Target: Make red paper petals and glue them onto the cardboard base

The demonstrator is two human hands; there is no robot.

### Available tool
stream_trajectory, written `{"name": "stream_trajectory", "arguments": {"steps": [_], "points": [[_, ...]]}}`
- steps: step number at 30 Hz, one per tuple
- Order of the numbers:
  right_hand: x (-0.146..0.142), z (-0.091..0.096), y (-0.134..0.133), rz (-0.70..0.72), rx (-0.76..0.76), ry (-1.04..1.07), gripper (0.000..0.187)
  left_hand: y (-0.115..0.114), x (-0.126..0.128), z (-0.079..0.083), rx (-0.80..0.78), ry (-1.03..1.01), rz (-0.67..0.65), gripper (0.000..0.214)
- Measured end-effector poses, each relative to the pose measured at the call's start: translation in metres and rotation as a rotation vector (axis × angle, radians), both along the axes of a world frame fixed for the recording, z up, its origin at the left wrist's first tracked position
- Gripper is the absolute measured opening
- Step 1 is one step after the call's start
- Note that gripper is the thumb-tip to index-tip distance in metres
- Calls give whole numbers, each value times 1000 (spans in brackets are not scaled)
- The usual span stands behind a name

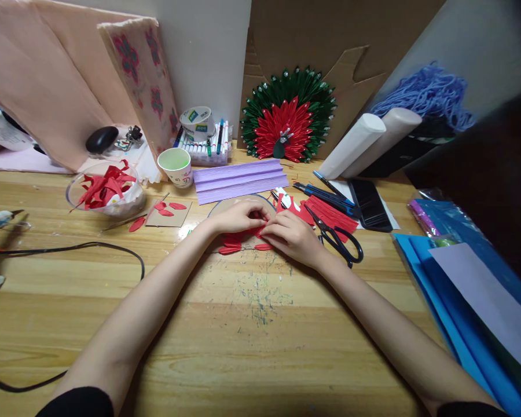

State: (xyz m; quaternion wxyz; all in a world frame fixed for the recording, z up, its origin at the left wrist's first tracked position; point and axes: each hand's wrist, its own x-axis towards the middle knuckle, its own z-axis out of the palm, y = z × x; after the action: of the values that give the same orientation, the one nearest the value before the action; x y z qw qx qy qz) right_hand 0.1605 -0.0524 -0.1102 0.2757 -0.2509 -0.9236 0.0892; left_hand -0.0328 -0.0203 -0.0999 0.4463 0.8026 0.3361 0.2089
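Looks like I'm fiddling with the red paper petals [230, 249] on the round board [226, 207], right under my hands. I'd guess the next move calls for a light touch, with petals sitting so close to my fingers. Both forearms angle inward, palms down, with my left hand [242, 217] and right hand [293, 234] nearly meeting over the board. Fingers are bent around the red bits, but honestly can't tell if either pinch is closed. Black-handled scissors [327, 231] lie just beyond my right hand.
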Motion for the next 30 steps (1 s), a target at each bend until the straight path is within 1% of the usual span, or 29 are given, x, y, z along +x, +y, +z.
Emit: {"name": "stream_trajectory", "arguments": {"steps": [3, 7, 12, 17, 20, 24, 27, 30], "points": [[-4, 6, 10, 78, 52, -93, 18, 0, 0, -1, 22, 2, 7, 12], [-7, 14, 17, 135, 108, -208, 23, 1, -1, -3, 51, -7, 6, 12], [-8, 20, 18, 179, 161, -324, 24, 1, 0, -2, 30, 2, 6, 15], [-12, 23, 19, 179, 183, -412, 27, 1, 1, -3, 56, 22, 19, 20], [-14, 22, 20, 174, 202, -418, 28, 1, 0, -4, 53, 18, 19, 23], [-14, 21, 19, 180, 214, -367, 27, 1, 0, -4, 56, 11, 11, 21], [-13, 20, 19, 175, 195, -328, 26, 1, 0, -3, 54, 13, 17, 20], [-10, 19, 19, 187, 144, -264, 25, 1, 1, -2, 45, 13, 13, 16]]}}
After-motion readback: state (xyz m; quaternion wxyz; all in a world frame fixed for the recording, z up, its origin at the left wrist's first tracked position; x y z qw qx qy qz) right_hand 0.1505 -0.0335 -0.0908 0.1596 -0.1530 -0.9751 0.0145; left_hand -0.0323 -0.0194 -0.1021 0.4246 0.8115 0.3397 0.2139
